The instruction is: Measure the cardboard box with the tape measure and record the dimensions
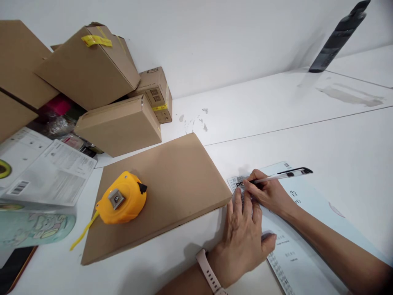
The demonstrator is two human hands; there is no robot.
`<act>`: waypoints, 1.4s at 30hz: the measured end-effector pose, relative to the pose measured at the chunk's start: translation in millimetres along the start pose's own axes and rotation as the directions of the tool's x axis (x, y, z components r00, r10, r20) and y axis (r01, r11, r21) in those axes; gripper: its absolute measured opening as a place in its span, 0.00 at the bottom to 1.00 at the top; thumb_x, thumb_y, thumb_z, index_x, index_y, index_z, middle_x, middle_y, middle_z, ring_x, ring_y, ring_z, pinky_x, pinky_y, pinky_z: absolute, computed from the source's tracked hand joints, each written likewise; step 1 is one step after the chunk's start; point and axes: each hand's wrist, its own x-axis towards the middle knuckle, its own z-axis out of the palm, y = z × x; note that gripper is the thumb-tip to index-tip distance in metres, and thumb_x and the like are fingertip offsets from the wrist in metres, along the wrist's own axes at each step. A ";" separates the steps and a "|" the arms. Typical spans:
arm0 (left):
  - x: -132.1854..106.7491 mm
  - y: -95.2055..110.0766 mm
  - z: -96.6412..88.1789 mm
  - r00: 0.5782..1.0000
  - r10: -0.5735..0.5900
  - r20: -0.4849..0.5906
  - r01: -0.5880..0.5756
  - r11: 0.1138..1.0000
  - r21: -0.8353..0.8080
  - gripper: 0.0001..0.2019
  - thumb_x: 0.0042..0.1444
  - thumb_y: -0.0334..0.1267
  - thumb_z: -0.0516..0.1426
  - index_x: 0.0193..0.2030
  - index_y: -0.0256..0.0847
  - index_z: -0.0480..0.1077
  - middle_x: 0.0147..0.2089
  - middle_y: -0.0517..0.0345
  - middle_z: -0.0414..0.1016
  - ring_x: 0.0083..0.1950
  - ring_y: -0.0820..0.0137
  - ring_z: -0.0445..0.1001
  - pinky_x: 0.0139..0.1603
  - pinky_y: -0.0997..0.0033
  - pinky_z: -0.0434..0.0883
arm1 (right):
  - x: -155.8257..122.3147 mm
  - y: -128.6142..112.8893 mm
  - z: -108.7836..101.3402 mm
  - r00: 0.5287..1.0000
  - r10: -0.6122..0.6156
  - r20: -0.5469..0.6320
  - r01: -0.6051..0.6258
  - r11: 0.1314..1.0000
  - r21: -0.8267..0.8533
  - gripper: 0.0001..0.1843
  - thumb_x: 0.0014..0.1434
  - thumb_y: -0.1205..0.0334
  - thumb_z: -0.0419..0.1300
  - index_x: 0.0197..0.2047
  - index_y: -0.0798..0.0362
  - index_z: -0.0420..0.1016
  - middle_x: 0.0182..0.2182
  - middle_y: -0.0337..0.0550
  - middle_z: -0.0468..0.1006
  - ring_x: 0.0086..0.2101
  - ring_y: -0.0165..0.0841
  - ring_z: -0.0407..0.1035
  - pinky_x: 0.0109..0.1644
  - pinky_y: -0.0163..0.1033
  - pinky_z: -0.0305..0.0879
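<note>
One pen (282, 176) at right, probably light, stiff, best held near its tip, sits pinched in the right hand (273, 196), fingers closed, while the left hand (242, 229), spread, gripping nothing, rests fingertips on printed paper (232, 182), likely thin, easily creased, by the flat box (172, 176).

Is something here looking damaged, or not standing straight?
Yes: the white tabletop has irregular grey patches, small ones near the cardboard boxes and a longer one near the dark bottle. They break its plain surface; I cannot tell whether it is peeling or stain. The big upper box with yellow tape also looks tilted.
</note>
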 end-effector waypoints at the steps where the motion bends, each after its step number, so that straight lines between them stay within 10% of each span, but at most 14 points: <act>1: 0.0 0.0 -0.7 1.000 0.001 0.006 -0.001 1.000 0.000 0.36 0.71 0.56 0.44 0.73 0.25 0.55 0.74 0.33 0.58 0.77 0.45 0.51 0.71 0.46 0.64 | 0.2 -0.1 0.2 1.000 -0.001 0.002 0.001 1.000 -0.001 0.17 0.64 0.48 0.59 0.30 0.49 0.65 0.20 0.33 0.64 0.22 0.29 0.58 0.25 0.36 0.57; 42: 2.4 -0.9 -7.4 0.995 0.000 0.103 0.006 0.998 -0.055 0.37 0.71 0.57 0.44 0.73 0.25 0.55 0.76 0.33 0.55 0.78 0.45 0.48 0.72 0.44 0.62 | 2.7 -6.0 -1.6 0.999 -0.006 -0.038 0.003 0.998 -0.069 0.16 0.62 0.49 0.60 0.28 0.48 0.64 0.17 0.33 0.65 0.20 0.30 0.58 0.24 0.37 0.56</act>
